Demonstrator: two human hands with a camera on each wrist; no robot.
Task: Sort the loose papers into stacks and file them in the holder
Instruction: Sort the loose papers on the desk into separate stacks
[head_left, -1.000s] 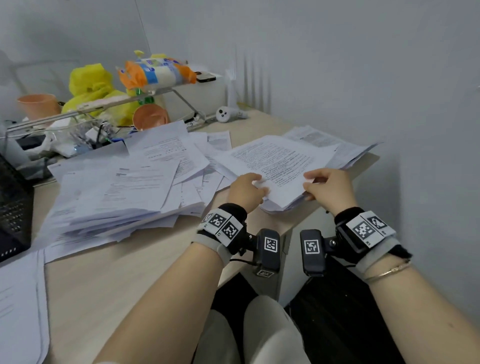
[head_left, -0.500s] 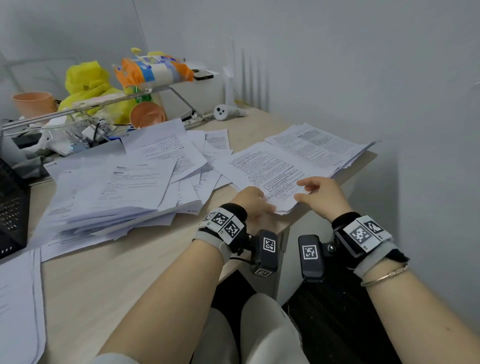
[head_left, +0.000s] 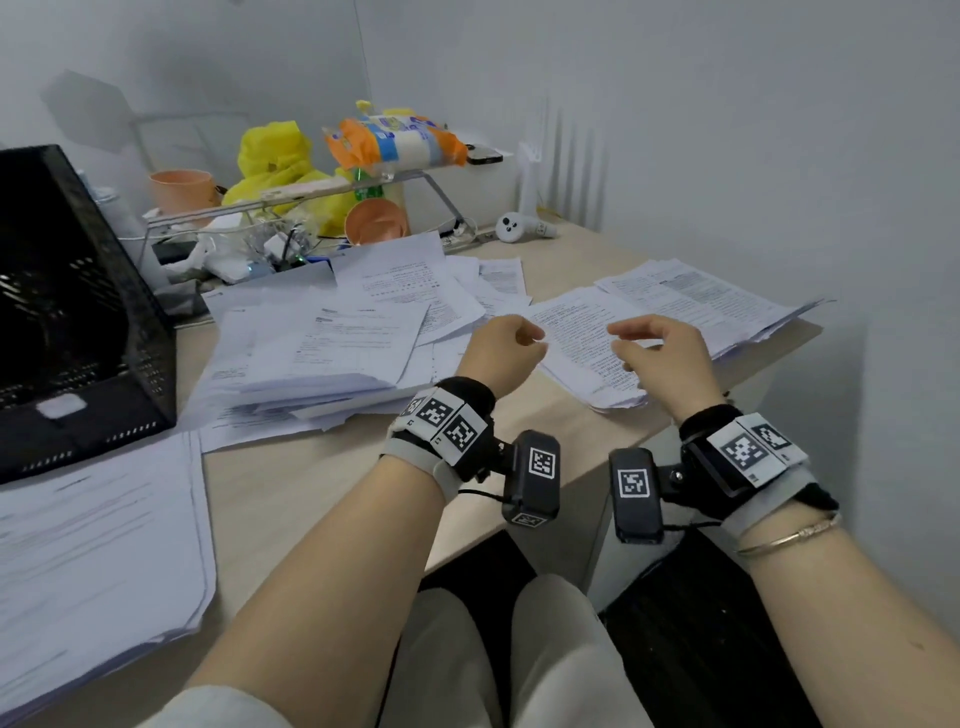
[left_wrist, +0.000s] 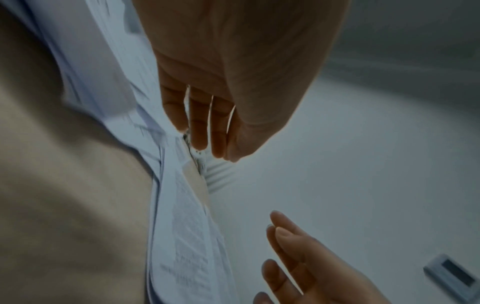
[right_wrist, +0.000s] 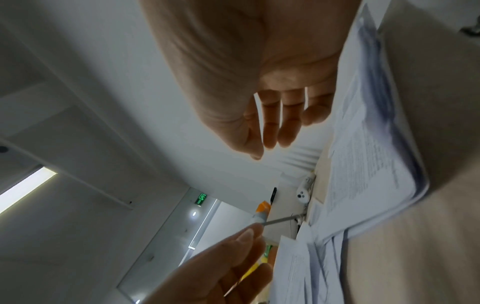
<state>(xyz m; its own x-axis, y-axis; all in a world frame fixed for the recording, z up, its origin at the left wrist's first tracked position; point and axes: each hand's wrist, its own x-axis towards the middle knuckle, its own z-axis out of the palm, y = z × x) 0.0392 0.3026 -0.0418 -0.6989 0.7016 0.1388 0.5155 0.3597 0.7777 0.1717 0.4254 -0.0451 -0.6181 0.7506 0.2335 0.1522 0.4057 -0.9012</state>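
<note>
A small stack of printed sheets (head_left: 582, 358) lies at the table's right front corner, partly over a wider stack (head_left: 701, 301) behind it. My left hand (head_left: 524, 338) and right hand (head_left: 623, 343) hover just above it, a short gap between them, fingers loosely curled and empty. The left wrist view shows the left fingers (left_wrist: 205, 123) hanging over paper edges (left_wrist: 187, 236); the right wrist view shows the right fingers (right_wrist: 278, 119) free beside the stack (right_wrist: 369, 156). A messy pile (head_left: 322, 353) fills the middle. The black mesh holder (head_left: 67, 312) stands at the left.
Another paper stack (head_left: 93, 561) lies at the front left. A cluttered rack (head_left: 291, 197) with a yellow bag (head_left: 275, 161), a snack packet (head_left: 395, 140) and orange cups (head_left: 182, 189) lines the back. A white controller (head_left: 514, 227) lies near the wall. The table edge (head_left: 727, 400) is close on the right.
Both hands have let go of the small stack, which now lies on the table, and have lifted off it. The head view has swung left, bringing the holder into sight.
</note>
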